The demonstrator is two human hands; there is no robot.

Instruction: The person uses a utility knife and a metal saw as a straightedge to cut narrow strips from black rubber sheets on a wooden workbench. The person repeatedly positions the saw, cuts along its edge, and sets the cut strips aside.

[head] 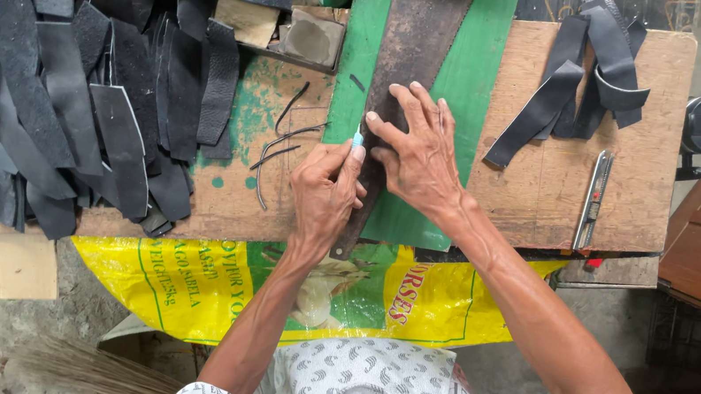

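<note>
The right hand (421,148) lies flat and open on a dark rubber strip (412,44), pinning it to the green mat (473,69) on the tabletop (548,186), so the left hand (325,189), closed around a small blade (358,138), can cut along it.

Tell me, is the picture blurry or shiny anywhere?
Head view: soft, even daylight, no strong glare; both hands, left hand and right hand, look sharp on the dark strip; edges bend slightly; the broom at the bottom is softer.
</note>
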